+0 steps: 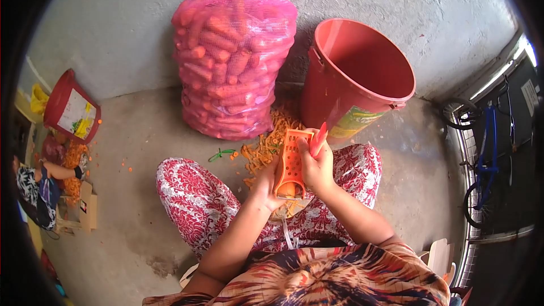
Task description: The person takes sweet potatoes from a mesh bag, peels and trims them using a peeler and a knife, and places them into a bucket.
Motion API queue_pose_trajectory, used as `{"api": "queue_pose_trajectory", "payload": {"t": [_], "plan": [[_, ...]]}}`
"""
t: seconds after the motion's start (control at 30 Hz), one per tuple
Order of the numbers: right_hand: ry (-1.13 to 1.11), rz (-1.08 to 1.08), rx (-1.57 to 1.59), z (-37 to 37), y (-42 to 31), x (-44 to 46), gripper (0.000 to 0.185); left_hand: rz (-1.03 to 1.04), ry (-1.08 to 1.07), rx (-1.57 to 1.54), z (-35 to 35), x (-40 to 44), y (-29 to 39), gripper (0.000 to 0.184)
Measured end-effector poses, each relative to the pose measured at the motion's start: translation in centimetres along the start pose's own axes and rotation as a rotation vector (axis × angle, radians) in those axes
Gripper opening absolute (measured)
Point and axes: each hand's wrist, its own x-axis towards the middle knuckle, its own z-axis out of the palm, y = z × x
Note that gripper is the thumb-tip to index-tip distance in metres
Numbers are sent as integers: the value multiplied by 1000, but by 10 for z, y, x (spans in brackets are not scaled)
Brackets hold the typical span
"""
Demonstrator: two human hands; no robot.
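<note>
My left hand [265, 188] grips the left side of an orange plastic grater [290, 161], tilted in front of my lap. The grater's face has rows of holes, and something orange shows in its lower end. My right hand [318, 170] is closed, its thumb against the grater's upper right edge. From that fist sticks out a red, pointed tool handle [319, 138]; the tool's other end is hidden. Orange carrot peelings [281, 130] lie on the floor just beyond the grater.
A pink mesh sack of carrots [232, 62] and a large red bucket [354, 68] stand against the wall. A green strip [222, 154] lies nearby. At left are another red bucket [69, 107] and a seated person [42, 184]; at right, a blue bicycle [485, 158].
</note>
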Motion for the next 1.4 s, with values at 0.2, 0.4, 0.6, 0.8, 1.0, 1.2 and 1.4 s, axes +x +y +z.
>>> {"api": "queue_pose_trajectory", "payload": {"t": [0.2, 0.4, 0.6, 0.8, 1.0, 1.2, 1.4], "plan": [[236, -17, -83, -15, 31, 30, 8, -122, -80, 305, -26, -3, -7, 43], [476, -81, -154, -45, 48, 84, 12, -100, -74, 140, -11, -22, -17, 41], [154, 85, 201, -13, -16, 31, 12, -93, -182, 136, -19, -4, 6, 40], [2, 22, 85, 0, -10, 2, 12, 24, -121, 80, -3, -1, 2, 31], [35, 18, -37, 0, -2, 1, 8, 19, -58, 76, -4, 0, -3, 37], [445, -103, -260, -32, 52, 65, 9, -146, -186, 139, -21, -13, -12, 44], [382, 40, -39, -46, 57, 76, 8, -105, -23, 125, -7, -25, -10, 39]]}}
